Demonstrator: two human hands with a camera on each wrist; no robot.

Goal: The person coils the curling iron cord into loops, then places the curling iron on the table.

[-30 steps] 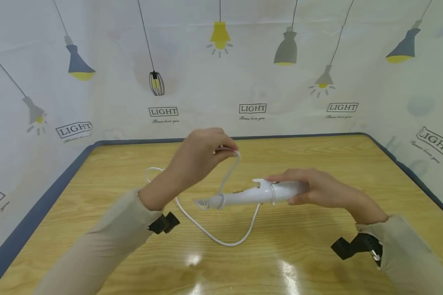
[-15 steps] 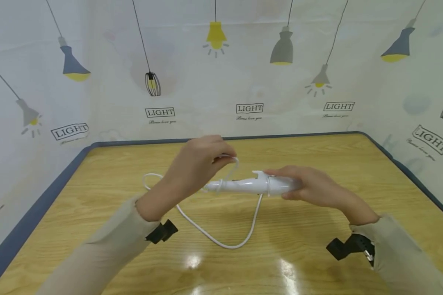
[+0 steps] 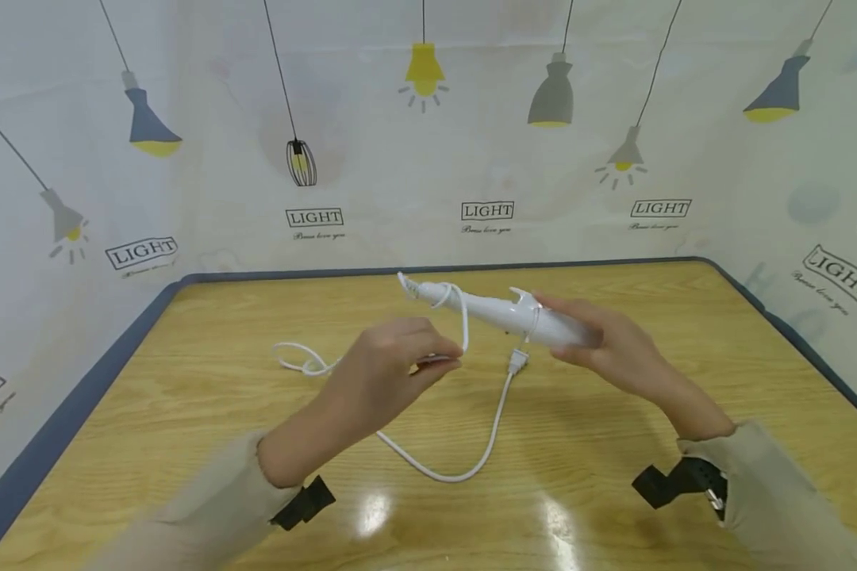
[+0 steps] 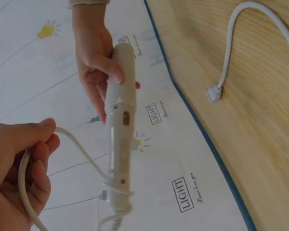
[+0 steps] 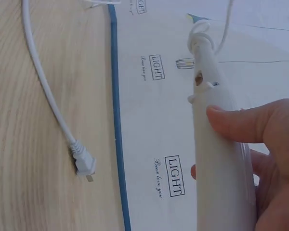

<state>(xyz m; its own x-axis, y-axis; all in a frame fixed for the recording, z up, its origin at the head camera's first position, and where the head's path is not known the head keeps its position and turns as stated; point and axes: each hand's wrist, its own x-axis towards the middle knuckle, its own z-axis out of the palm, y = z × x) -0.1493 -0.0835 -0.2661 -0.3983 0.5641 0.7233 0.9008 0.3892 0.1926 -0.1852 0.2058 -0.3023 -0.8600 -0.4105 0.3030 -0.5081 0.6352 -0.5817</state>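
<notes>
A white curling iron (image 3: 496,311) is held above the table, its cord end pointing left and tipped upward. My right hand (image 3: 624,353) grips its thick end, with the thumb along the body in the right wrist view. The white cord (image 3: 465,321) loops around the thin end of the handle. Nearer to me than that end, my left hand (image 3: 378,369) pinches the cord between thumb and fingers. In the left wrist view the cord (image 4: 82,149) runs from those fingertips to the handle. The two-pin plug (image 5: 85,163) lies on the table.
The wooden table (image 3: 578,492) has a dark blue edge strip. The slack cord (image 3: 451,478) curves across its middle, with a small loop (image 3: 307,357) left of my left hand. Behind stands a pale wall covering (image 3: 400,159) printed with lamps.
My left hand has brought the cord from the far side of the handle over to the near side and down. The curling iron has risen and its cord end tilted up. The plug has come into view.
</notes>
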